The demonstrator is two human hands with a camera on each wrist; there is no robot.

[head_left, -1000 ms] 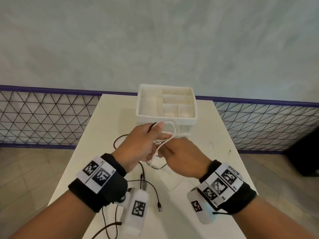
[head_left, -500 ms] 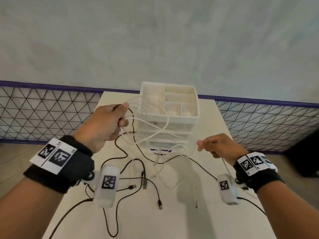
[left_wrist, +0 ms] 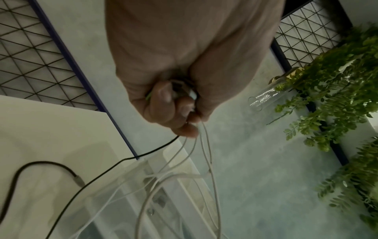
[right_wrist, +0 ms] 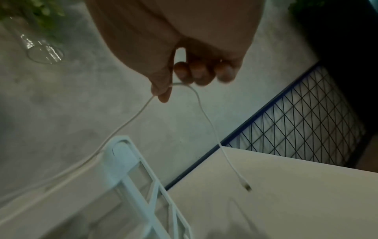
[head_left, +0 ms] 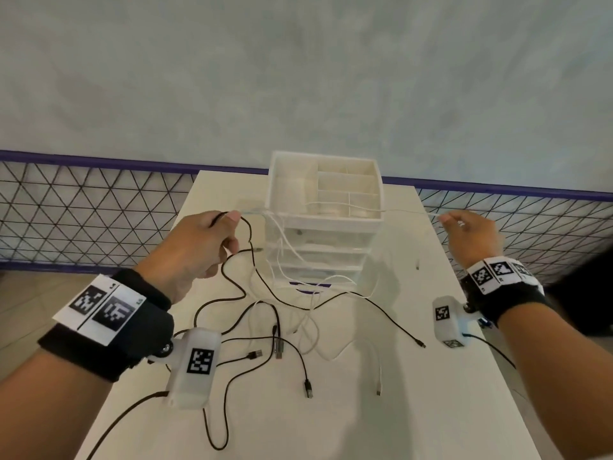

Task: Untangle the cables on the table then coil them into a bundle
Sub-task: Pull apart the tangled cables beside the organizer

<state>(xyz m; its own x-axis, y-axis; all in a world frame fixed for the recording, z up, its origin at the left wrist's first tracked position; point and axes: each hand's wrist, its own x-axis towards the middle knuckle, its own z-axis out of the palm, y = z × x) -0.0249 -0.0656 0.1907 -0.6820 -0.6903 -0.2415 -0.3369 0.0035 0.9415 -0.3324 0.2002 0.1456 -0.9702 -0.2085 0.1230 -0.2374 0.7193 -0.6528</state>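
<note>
My left hand [head_left: 229, 227] is raised left of the organizer, fist curled round several white cable loops [left_wrist: 204, 145] and one black cable [head_left: 247, 234]. My right hand [head_left: 447, 224] is out to the right, pinching the white cable [head_left: 408, 212] between thumb and fingers [right_wrist: 174, 80]. That strand runs nearly taut across the organizer's front to my left hand. Its free end with the plug [right_wrist: 246, 187] dangles below my right hand. More black cables [head_left: 371, 302] and slack white cable [head_left: 315, 327] lie crossed on the table [head_left: 331, 426].
A white drawer organizer [head_left: 272, 180] with open top compartments stands at the table's far middle, behind the cables. Loose plugs [head_left: 308, 388] lie near the front. A wire mesh fence [head_left: 83, 210] runs behind the table. Green plants and a glass tube [left_wrist: 266, 95] hang on the wall.
My hands were together at the table's middle; they have drawn far apart, left up and leftward, right out to the right, pulling the white cable into a stretched line.
</note>
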